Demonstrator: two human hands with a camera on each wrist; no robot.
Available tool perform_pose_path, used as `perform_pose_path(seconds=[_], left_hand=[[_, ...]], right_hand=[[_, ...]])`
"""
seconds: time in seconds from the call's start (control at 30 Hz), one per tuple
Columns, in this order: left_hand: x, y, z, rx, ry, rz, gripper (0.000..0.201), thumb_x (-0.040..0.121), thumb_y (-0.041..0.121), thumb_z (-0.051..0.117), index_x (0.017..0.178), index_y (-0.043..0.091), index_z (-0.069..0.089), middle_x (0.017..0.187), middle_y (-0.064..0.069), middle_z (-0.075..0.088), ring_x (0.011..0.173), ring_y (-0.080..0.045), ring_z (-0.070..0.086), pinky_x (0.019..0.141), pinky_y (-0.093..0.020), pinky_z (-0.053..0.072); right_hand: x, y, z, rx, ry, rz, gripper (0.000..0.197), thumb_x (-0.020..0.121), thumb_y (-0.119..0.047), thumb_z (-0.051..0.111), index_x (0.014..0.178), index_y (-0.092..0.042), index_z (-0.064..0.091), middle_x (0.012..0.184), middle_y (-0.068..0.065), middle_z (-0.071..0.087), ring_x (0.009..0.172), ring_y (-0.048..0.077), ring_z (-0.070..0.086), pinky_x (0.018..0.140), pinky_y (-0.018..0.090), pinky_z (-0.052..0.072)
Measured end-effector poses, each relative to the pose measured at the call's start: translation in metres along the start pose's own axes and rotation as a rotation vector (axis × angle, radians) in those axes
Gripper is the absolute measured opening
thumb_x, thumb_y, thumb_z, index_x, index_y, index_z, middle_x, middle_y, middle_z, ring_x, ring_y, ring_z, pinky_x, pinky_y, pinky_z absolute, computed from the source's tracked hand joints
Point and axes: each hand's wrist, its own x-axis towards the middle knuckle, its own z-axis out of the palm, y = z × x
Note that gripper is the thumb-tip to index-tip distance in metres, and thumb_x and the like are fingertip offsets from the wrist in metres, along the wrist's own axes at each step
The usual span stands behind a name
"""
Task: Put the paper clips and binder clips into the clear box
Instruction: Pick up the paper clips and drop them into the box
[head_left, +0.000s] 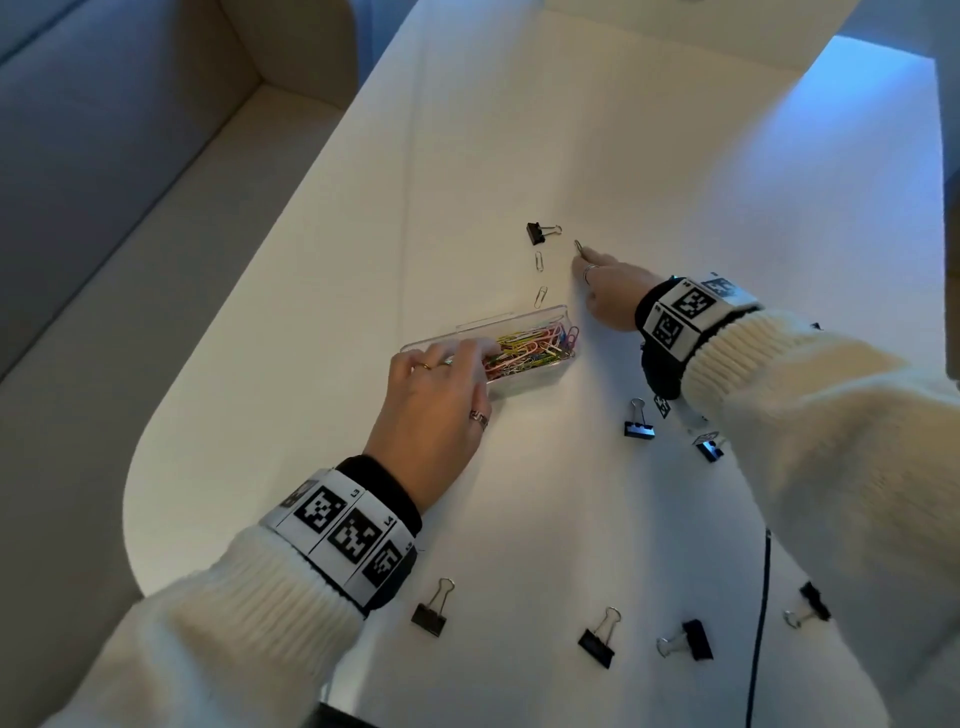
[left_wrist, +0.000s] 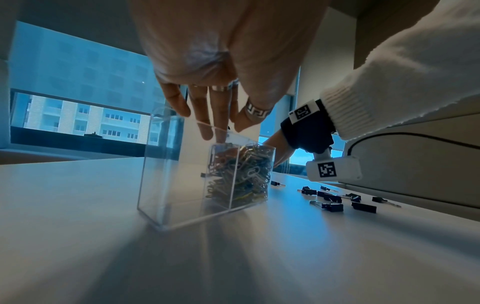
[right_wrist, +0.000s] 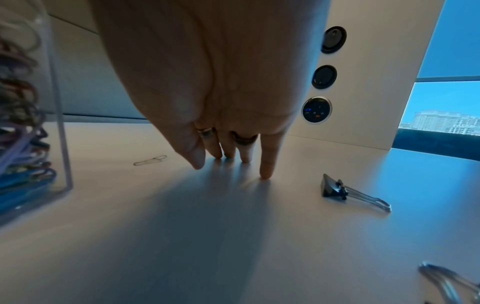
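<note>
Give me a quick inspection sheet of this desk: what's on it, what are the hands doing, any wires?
Surface: white table, rounded corner.
Job's things: clear box with coloured paper clips in its right compartment; silver paper clips loose beyond it; black binder clips scattered along the near side, one far.
Clutter: nothing seen.
Hands: left hand rests fingers on the box's rim; right hand presses a fingertip on a paper clip.
Cables: black cable at the near right.
Surroundings: beige bench, window, round wall controls.
</note>
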Motion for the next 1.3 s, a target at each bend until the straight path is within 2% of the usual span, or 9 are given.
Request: perform_pose_path(seconds=[0.07,0.17,0.33,0.47,0.6,0.77,1.03,1.17,1.3], left_hand=[[0.000,0.002,0.003,-0.025,-0.040,0.001,0.031,0.082,0.013,0.046,0.112,0.011,0.054,0.096,-0.002,0.070,0.096,-0.021,0.062,0.085,-0.027,0.023],[0.002,0.004,0.005,-0.044,-0.045,0.012,0.031,0.082,0.013,0.048,0.112,0.010,0.054,0.100,-0.003,0.070,0.098,-0.021,0.063,0.087,-0.026,0.024],[0.006,-0.001,-0.006,-0.141,0.049,0.017,0.027,0.086,0.016,0.047,0.111,0.014,0.056,0.101,0.004,0.068,0.102,-0.008,0.052,0.087,-0.021,0.021],[0.022,-0.003,-0.021,-0.196,0.088,-0.033,0.031,0.087,0.023,0.042,0.113,0.016,0.057,0.101,0.014,0.052,0.102,-0.005,0.040,0.084,-0.021,0.021],[0.051,-0.014,-0.035,-0.198,0.048,-0.081,0.028,0.086,0.024,0.045,0.109,0.018,0.059,0.099,0.014,0.051,0.097,-0.007,0.042,0.087,-0.030,0.030],[0.119,-0.043,-0.042,-0.109,-0.140,-0.002,0.019,0.089,0.010,0.050,0.101,0.016,0.063,0.097,-0.002,0.067,0.084,-0.020,0.058,0.072,-0.023,0.035],[0.185,-0.036,-0.004,0.192,-0.569,0.239,0.041,0.092,0.007,0.045,0.130,0.022,0.050,0.113,-0.006,0.058,0.086,-0.014,0.045,0.086,-0.032,0.039],[0.199,-0.030,0.022,0.255,-0.672,0.239,0.052,0.091,0.003,0.044,0.138,0.024,0.039,0.119,-0.012,0.050,0.106,-0.027,0.051,0.092,-0.038,0.042],[0.203,-0.028,0.034,0.266,-0.687,0.252,0.046,0.089,0.002,0.046,0.130,0.022,0.046,0.115,-0.013,0.050,0.105,-0.027,0.052,0.092,-0.043,0.043]], right_hand=[[-0.003,0.002,0.004,-0.010,0.005,-0.016,0.057,0.092,0.005,0.026,0.146,-0.003,0.008,0.156,0.008,0.004,0.141,0.029,0.014,0.113,0.037,0.019],[-0.011,0.003,0.009,-0.025,0.026,-0.089,0.052,0.093,0.002,0.029,0.144,-0.003,0.018,0.154,0.007,0.014,0.135,0.027,0.028,0.109,0.036,0.027],[-0.006,0.006,0.007,0.174,0.233,-0.170,0.035,0.093,-0.010,0.042,0.127,-0.011,0.049,0.130,0.009,0.053,0.114,0.020,0.052,0.101,0.030,0.039],[0.011,0.002,-0.004,0.339,0.231,-0.094,0.038,0.084,-0.022,0.063,0.120,-0.012,0.052,0.114,0.006,0.055,0.092,0.013,0.047,0.086,0.023,0.037],[0.022,-0.005,-0.001,0.360,0.141,0.003,0.046,0.074,-0.033,0.073,0.111,-0.012,0.054,0.100,0.000,0.051,0.091,0.014,0.046,0.085,0.026,0.038],[0.022,-0.004,0.001,0.468,0.141,0.022,0.034,0.073,-0.017,0.076,0.101,-0.013,0.057,0.079,-0.007,0.055,0.083,0.014,0.052,0.084,0.027,0.045],[0.014,-0.003,0.007,0.451,0.122,-0.045,0.015,0.083,-0.015,0.064,0.097,-0.017,0.058,0.088,0.001,0.060,0.079,0.015,0.052,0.070,0.021,0.038],[0.013,-0.006,0.011,0.438,0.130,-0.119,0.023,0.087,-0.013,0.058,0.110,-0.016,0.057,0.074,-0.004,0.057,0.068,0.013,0.052,0.074,0.021,0.041],[0.013,-0.003,0.014,0.453,0.158,-0.099,0.018,0.086,-0.014,0.059,0.104,-0.017,0.060,0.070,-0.007,0.051,0.071,0.014,0.051,0.078,0.024,0.044]])
